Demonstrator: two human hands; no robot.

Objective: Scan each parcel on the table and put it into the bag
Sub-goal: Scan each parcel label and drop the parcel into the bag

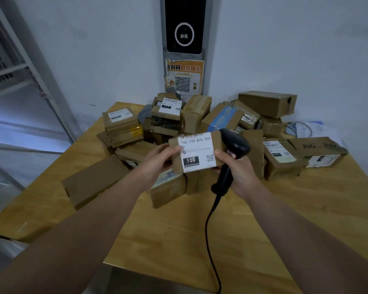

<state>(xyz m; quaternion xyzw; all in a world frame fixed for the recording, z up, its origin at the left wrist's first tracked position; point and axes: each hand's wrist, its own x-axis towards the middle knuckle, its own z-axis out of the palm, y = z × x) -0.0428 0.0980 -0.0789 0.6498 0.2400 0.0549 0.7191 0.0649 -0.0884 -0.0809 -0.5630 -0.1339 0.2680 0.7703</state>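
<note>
Hands grip two things: left hand (157, 160) one parcel (197, 152), right hand (239, 174) one scanner (235, 143).

The wooden table (168, 240) bears a heap of brown parcels (283, 160) at its far side; papers (314, 129) lie beside them.

Over the middle of the wooden bench (179, 234), the left grip (155, 161) pinches the left side of a white-labelled parcel (197, 152). The right grip (239, 168) curls round the black corded scanner (234, 145), thumb on the parcel's right edge. A pile (200, 117) of brown boxes crowds the bench's far edge.
</note>
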